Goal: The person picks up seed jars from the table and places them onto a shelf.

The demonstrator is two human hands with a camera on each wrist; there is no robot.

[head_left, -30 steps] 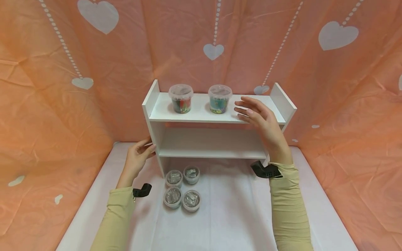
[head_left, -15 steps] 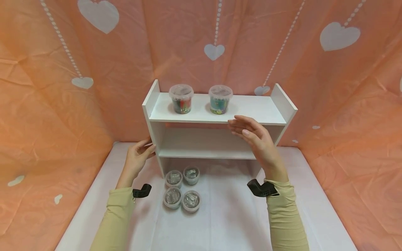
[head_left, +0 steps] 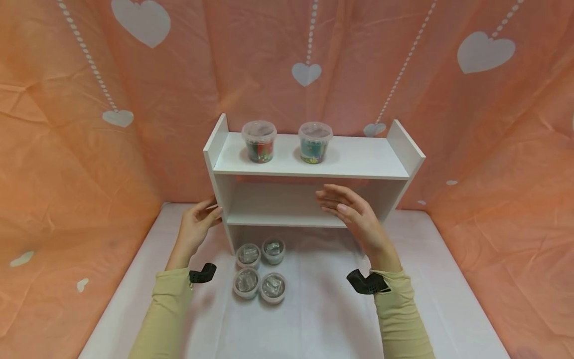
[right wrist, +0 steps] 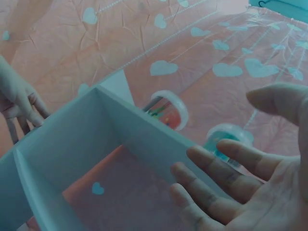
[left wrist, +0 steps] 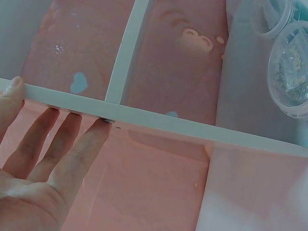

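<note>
My left hand (head_left: 194,227) holds the left side panel of a white shelf unit (head_left: 302,204) at its edge. In the left wrist view the thumb (left wrist: 10,96) lies over the panel's edge, and the other fingertips meet its outer side. My right hand (head_left: 356,217), fingers extended and holding nothing, hovers in front of the middle shelf, toward its right end. On the top shelf stand two lidded clear tubs, one with red and dark contents (head_left: 259,144) at the left, one with blue-green contents (head_left: 315,144) near the middle.
Several small clear tubs (head_left: 273,287) with silvery packets sit on the white table (head_left: 323,324), before the shelf unit's lower left. An orange backdrop (head_left: 269,60) with white hearts rises behind and on both sides. Black wrist cameras (head_left: 367,282) are strapped to both wrists.
My right hand has come down from beside the blue-green tub on the top shelf to in front of the middle shelf, shifting slightly left. The left hand stays at the side panel.
</note>
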